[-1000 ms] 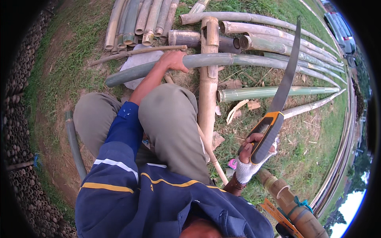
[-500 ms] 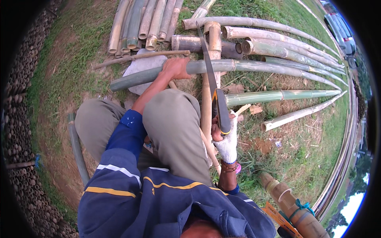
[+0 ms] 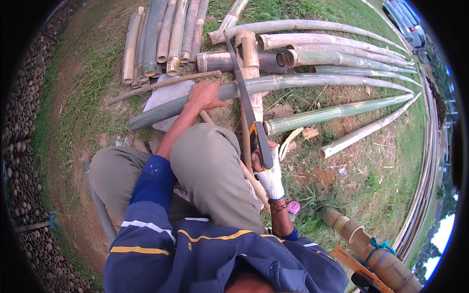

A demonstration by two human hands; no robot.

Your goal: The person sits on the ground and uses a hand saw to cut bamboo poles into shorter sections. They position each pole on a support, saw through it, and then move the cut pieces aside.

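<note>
My left hand [image 3: 204, 95] is closed over a green-grey bamboo pole [image 3: 163, 115], left of the saw. In my right hand [image 3: 267, 172], which wears a white knit glove, is the black and yellow handle of a handsaw [image 3: 244, 90]. The blade lies across the pole just right of my left hand, its tip pointing away from me. Under the pole stands an upright bamboo post [image 3: 250, 63] with a notched top. Whether the teeth have cut into the pole cannot be made out.
Cut bamboo lengths [image 3: 166, 39] lie at the far left, and long poles [image 3: 337, 58] fan out to the right. A pink tape measure [image 3: 293, 207] sits on the grass beside my right wrist. Thick bamboo [image 3: 364, 244] with a teal tie lies at lower right; stacked bamboo [image 3: 29, 195] lines the left.
The whole view has shifted and tilted slightly, with most things now further left. Both hands keep their holds on pole and saw. More of the pink tape measure shows.
</note>
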